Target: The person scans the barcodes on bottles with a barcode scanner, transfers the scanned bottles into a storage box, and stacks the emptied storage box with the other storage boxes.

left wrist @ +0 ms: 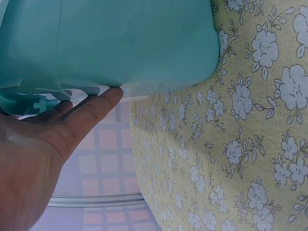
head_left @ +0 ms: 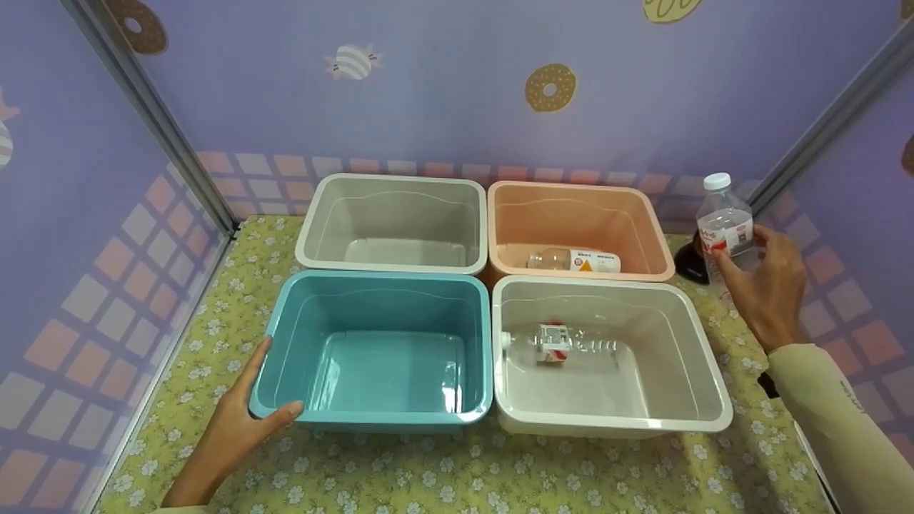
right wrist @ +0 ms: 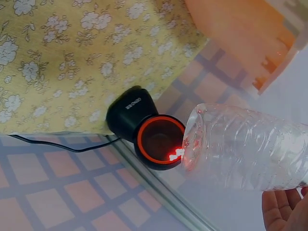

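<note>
My right hand (head_left: pixel 775 285) holds a clear plastic bottle (head_left: pixel 727 221) by its side, to the right of the peach bin. The bottle has a white cap and a red and white label. In the right wrist view, its ribbed base overlaps the ringed head of a black scanner (right wrist: pixel 132 113), with red light on both. A teal bin (head_left: pixel 378 416) stands at front left. My left hand (head_left: pixel 232 421) touches its front left corner, thumb by the front rim. In the left wrist view, its fingers (left wrist: pixel 98 108) lie fairly straight against the outer wall.
A grey bin (head_left: pixel 400 180) stands behind the teal one. The peach bin (head_left: pixel 582 189) holds a bottle (head_left: pixel 594 261) with a white label. A cream bin (head_left: pixel 607 426) holds a capped bottle (head_left: pixel 553 343). Purple panels (head_left: pixel 443 93) enclose the flowered tabletop (head_left: pixel 400 475).
</note>
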Action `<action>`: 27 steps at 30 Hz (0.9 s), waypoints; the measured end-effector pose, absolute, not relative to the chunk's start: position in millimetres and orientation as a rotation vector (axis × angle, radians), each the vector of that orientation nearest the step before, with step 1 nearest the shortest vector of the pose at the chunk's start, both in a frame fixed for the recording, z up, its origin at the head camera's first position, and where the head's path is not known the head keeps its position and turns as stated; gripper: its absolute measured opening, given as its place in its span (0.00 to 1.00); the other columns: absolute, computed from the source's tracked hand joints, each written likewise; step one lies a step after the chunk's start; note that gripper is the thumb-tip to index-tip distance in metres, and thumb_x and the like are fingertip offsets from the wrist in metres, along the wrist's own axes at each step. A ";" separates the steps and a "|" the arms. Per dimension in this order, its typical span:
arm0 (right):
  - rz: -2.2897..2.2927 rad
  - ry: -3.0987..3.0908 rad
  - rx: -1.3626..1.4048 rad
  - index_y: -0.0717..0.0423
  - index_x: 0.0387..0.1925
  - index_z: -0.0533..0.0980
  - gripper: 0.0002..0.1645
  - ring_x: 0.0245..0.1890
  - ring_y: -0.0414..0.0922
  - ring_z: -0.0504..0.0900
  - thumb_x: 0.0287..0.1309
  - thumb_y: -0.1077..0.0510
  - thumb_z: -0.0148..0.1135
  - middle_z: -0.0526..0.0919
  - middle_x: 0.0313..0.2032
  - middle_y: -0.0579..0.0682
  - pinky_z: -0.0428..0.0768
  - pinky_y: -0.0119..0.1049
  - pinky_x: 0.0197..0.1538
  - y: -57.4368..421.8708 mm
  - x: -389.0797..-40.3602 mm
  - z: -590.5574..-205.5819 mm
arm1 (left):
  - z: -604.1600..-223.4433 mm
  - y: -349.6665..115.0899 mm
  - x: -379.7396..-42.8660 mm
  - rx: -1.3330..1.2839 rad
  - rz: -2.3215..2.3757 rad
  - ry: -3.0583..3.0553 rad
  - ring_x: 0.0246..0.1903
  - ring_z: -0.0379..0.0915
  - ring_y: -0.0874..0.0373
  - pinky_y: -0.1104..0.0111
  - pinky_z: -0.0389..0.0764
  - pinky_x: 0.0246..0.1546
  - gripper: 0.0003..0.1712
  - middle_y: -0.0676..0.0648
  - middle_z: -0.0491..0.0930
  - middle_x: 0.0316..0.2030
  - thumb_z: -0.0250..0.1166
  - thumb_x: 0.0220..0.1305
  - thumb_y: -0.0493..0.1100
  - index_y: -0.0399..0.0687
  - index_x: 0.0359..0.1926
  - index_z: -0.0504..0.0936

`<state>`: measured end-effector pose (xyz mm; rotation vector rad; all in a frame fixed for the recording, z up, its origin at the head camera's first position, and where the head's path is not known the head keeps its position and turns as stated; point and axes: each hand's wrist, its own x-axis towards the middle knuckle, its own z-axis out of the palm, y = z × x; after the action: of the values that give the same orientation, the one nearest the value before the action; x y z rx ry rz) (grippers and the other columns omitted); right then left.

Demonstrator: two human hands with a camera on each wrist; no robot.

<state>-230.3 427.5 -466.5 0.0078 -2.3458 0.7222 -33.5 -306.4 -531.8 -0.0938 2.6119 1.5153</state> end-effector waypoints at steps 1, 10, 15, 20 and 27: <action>0.721 -2.346 0.013 0.73 0.67 0.77 0.35 0.54 0.65 0.80 0.65 0.61 0.79 0.82 0.57 0.72 0.74 0.55 0.55 426.6 -230.6 -465.6 | -531.9 -306.4 -33.4 -0.094 1.519 2.611 0.78 0.51 0.15 0.22 0.70 0.65 0.64 0.31 0.38 0.88 0.73 0.76 0.52 0.74 0.91 0.34; 0.709 -2.338 0.072 0.74 0.67 0.77 0.35 0.54 0.66 0.79 0.63 0.63 0.81 0.83 0.57 0.73 0.72 0.57 0.54 417.3 -231.3 -457.6 | -534.1 -306.5 -32.8 -0.075 1.558 2.615 0.77 0.52 0.16 0.23 0.72 0.65 0.64 0.32 0.38 0.88 0.74 0.75 0.50 0.73 0.91 0.36; 0.727 -2.314 0.117 0.74 0.64 0.79 0.34 0.54 0.67 0.80 0.61 0.65 0.82 0.83 0.56 0.73 0.72 0.58 0.54 411.6 -230.8 -453.2 | -532.7 -306.2 -32.9 -0.071 1.542 2.617 0.77 0.53 0.14 0.23 0.72 0.64 0.63 0.30 0.38 0.88 0.73 0.76 0.50 0.73 0.91 0.36; 0.724 -2.303 0.118 0.74 0.63 0.79 0.33 0.55 0.66 0.80 0.60 0.66 0.82 0.83 0.56 0.73 0.73 0.54 0.54 405.0 -230.9 -450.2 | -531.8 -306.3 -33.5 -0.071 1.537 2.605 0.78 0.49 0.14 0.22 0.71 0.64 0.63 0.30 0.37 0.88 0.73 0.76 0.50 0.74 0.91 0.35; 0.701 -2.303 0.176 0.72 0.64 0.80 0.34 0.52 0.63 0.80 0.59 0.64 0.84 0.84 0.54 0.71 0.69 0.37 0.51 400.0 -231.4 -447.0 | -532.0 -306.4 -33.6 -0.084 1.533 2.596 0.77 0.52 0.14 0.25 0.75 0.63 0.63 0.29 0.38 0.87 0.73 0.76 0.51 0.73 0.91 0.34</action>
<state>-231.4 400.0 -447.0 0.1763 -2.3029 0.7014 -33.6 -306.4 -532.0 -0.0843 2.5957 1.5333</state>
